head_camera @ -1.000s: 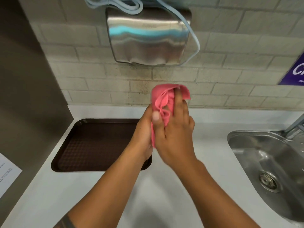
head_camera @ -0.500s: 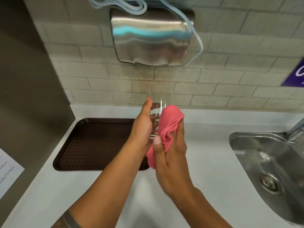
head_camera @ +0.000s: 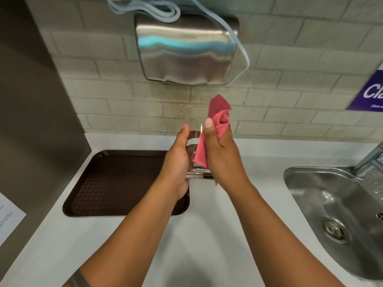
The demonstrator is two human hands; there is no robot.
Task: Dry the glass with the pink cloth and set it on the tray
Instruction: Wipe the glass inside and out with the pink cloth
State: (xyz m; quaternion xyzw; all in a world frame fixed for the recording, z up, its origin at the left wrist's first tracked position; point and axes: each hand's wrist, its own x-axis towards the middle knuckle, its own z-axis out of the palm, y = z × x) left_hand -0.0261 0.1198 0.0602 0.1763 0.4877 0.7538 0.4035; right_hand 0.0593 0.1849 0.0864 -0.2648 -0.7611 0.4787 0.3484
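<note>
A clear tall glass (head_camera: 195, 121) stands upright in the air above the white counter, its rim toward the wall. My left hand (head_camera: 176, 162) grips its lower left side. My right hand (head_camera: 223, 158) holds the pink cloth (head_camera: 217, 123) bunched against the glass's right side, with a corner of cloth sticking up past the rim. The brown plastic tray (head_camera: 116, 183) lies on the counter to the left, partly under my left wrist, with nothing on it.
A steel sink (head_camera: 335, 212) with a drain and a tap sits at the right. A steel hand dryer (head_camera: 186, 50) with a pale blue cord hangs on the brick wall above. A grey panel with a paper sheet (head_camera: 8, 222) bounds the left side.
The cloth slid off the glass's top, down its right side, then back up beside the rim, leaving the upper glass bare. Both hands stay on it.
</note>
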